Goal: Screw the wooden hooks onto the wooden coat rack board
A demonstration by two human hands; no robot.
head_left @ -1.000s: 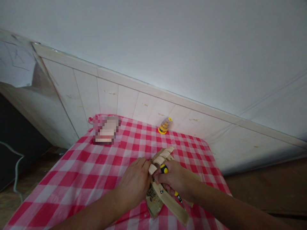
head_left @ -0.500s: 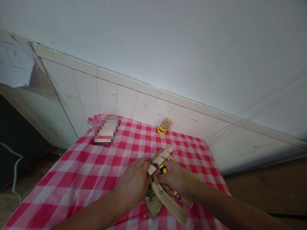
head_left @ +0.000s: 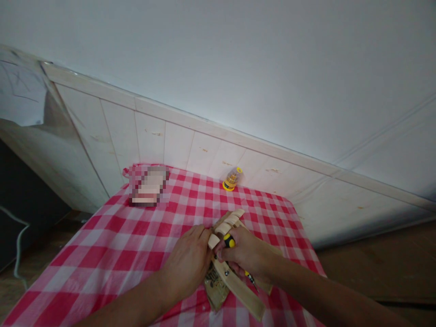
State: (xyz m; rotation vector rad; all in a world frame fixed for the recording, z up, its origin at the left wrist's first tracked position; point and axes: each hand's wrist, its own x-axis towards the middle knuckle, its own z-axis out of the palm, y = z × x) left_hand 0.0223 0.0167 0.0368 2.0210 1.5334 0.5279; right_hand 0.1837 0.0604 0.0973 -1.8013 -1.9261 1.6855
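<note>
A pale wooden assembly lies on the checked cloth, made of a long flat strip and several curved slats at its far end. My left hand is closed at the assembly's left side, with its fingertips hidden behind the wood. In my right hand is a yellow-and-black screwdriver, held across the palm with its thin metal tip pointing down toward me. My right fingertips are at the wood, close to the slats. Under the strip shows a crumpled plastic packet with dark contents or print.
A clear-topped yellow bit holder stands at the table's back edge by the wall. A blurred-out flat, phone-like object rests at the back left. The red-and-white checked cloth covers the table, and a white panelled wall borders it behind.
The view has shifted very slightly. Both hands, the screwdriver and the wooden assembly keep nearly the same positions.
</note>
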